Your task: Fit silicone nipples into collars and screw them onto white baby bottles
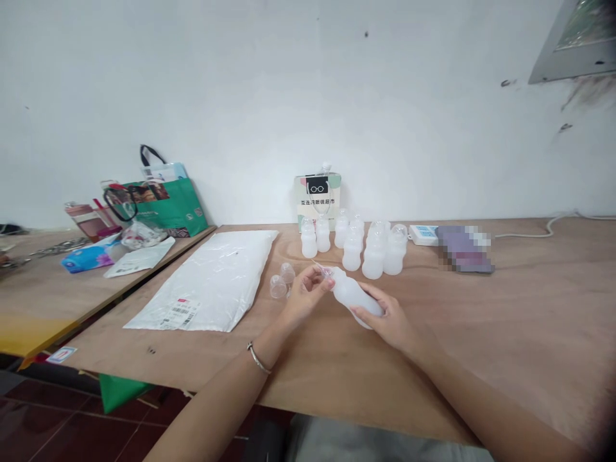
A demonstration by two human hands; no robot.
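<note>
A frosted white plastic bottle (356, 296) with a waisted body lies tilted above the table, its neck pointing up and left. My right hand (387, 317) is wrapped round its lower body. At the neck, my left hand (310, 289) is closed, thumb and fingers pinching a small clear piece (328, 273) with a thin pale tip jutting out; its exact kind is unclear. Just left of my left hand lie clear dome-shaped caps (278, 287). Behind my hands stand several similar frosted bottles (352, 249) with clear domed tops.
A large white plastic mailer (212, 276) lies on the wooden table (529, 346) to the left. At the wall stand a paper bag (308, 205) and a green bag (185, 205). A white box (423, 235) and a partly blurred purple item (457, 247) sit at right.
</note>
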